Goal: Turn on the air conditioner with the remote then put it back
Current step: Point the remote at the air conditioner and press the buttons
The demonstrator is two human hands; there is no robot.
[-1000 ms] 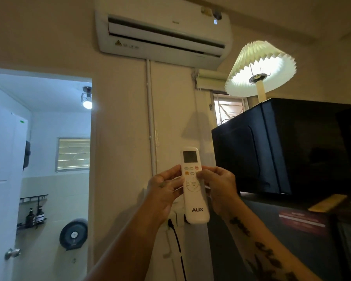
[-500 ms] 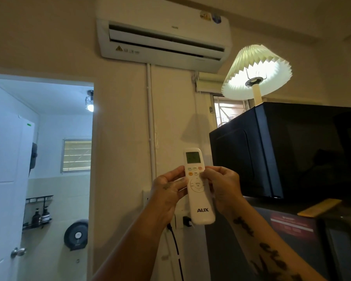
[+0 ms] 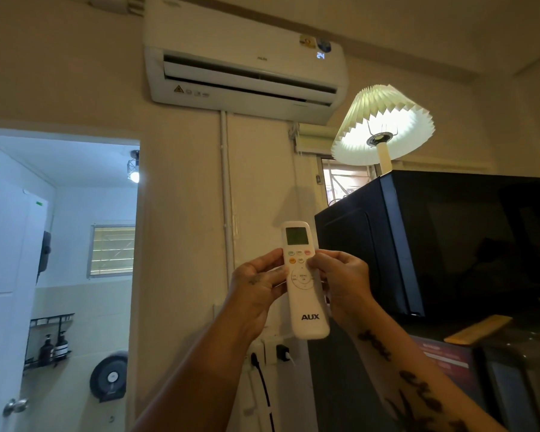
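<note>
A white remote (image 3: pixel 306 294) marked AUX stands upright in front of me, its small screen lit at the top. My left hand (image 3: pixel 258 288) grips its left side and my right hand (image 3: pixel 340 282) its right side, the right thumb resting on the upper row of buttons. High on the wall hangs the white air conditioner (image 3: pixel 243 70). A blue "24" glows at its right end and its front flap is slightly open.
A lit pleated lamp (image 3: pixel 384 129) stands on a black microwave (image 3: pixel 434 244) at the right, which sits on a dark fridge (image 3: pixel 449 369). A wall socket with plugs (image 3: pixel 272 350) is below the remote. An open bathroom doorway (image 3: pixel 75 244) is at the left.
The "24" display has lit up on the air conditioner and its flap has begun to open. The remote stays in both hands while my view has tilted slightly upward.
</note>
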